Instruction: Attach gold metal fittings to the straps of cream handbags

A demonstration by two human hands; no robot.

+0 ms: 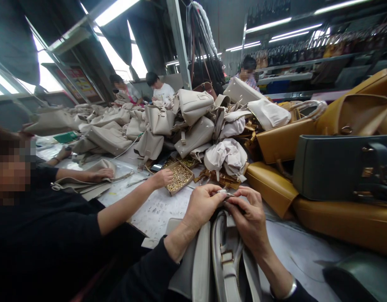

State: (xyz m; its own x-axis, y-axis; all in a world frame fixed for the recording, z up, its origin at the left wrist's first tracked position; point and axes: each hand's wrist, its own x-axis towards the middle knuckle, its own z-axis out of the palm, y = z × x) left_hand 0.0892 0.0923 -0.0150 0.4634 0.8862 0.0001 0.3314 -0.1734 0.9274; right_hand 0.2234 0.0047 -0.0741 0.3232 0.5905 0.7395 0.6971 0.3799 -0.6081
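Observation:
A light grey handbag (201, 264) lies below my hands, its opening and a strap with a gold-coloured buckle (226, 257) facing up. At its far end, my left hand (204, 206) is closed, thumb and fingers pinching a small light strip. Close beside it, my right hand (250, 216) is closed too, its fingertips on the same strip. The fingers partly cover this strip, so I cannot tell where it joins the bag. Beyond my left hand stands a shallow box (190, 179) of small gold-coloured metal pieces.
On the left, a co-worker's hand (162, 178) reaches to the box; the other hand (102, 174) rests on a grey bag. A heap of light grey bags (196, 136) fills the far table. Mustard bags (344, 220) and a dark green handbag (332, 167) are piled at right.

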